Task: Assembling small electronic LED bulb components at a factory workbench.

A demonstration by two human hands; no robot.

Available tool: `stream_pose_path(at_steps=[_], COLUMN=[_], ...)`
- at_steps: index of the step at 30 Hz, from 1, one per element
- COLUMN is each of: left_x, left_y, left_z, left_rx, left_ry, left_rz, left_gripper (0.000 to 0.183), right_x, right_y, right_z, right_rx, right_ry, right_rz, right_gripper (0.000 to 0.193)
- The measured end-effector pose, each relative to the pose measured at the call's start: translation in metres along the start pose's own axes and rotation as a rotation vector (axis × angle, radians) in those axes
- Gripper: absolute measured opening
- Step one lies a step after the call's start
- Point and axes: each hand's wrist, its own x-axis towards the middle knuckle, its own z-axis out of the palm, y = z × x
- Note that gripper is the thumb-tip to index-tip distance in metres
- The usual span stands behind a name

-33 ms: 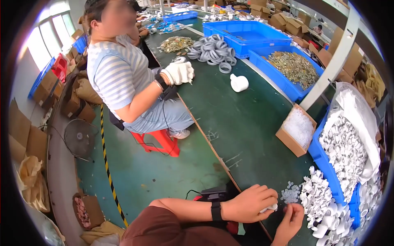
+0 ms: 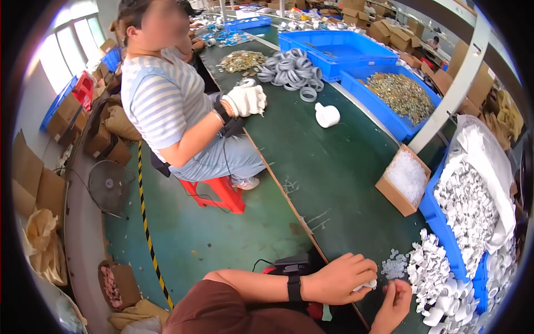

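My left hand (image 2: 340,280) is curled at the near edge of the green bench, its fingers closed on a small white plastic part (image 2: 365,285). Most of that part is hidden by the fingers. Just to its right, my right hand (image 2: 394,303) has thumb and fingers pinched together; whatever is between them is too small to make out. Beyond the right hand lies a little pile of clear plastic pieces (image 2: 394,264). A heap of small white plastic parts (image 2: 427,261) spreads beside it, with larger white round fittings (image 2: 448,303) nearer me.
A blue bin (image 2: 443,234) of white parts and a carton (image 2: 396,199) of clear pieces stand at right. Farther off are a white fitting (image 2: 327,115), grey rings (image 2: 295,71) and a blue tray (image 2: 347,94) of metal pieces. A gloved co-worker (image 2: 167,106) sits across at left.
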Motion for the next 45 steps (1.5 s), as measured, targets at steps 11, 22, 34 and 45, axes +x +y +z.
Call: stream_pose_path(at_steps=[11, 22, 34, 45], left_x=[0.008, 0.006, 0.018, 0.013], left_y=[-0.005, -0.007, -0.002, -0.003], left_z=[0.005, 0.005, 0.003, 0.003], left_rx=[0.008, -0.051, -0.012, -0.021], left_ry=[-0.004, -0.033, 0.030, -0.081], left_rz=[0.023, 0.017, 0.106, 0.043], left_gripper=[0.023, 0.025, 0.017, 0.028], right_x=[-0.005, -0.004, 0.002, -0.006], right_y=[-0.026, -0.004, 0.006, -0.009], right_z=[0.009, 0.010, 0.002, 0.009], right_rx=[0.240, 0.440, 0.386, 0.059], right_ry=[-0.202, -0.226, -0.285, -0.212], right_rz=[0.042, 0.128, 0.117, -0.145], right_gripper=[0.011, 0.008, 0.016, 0.018])
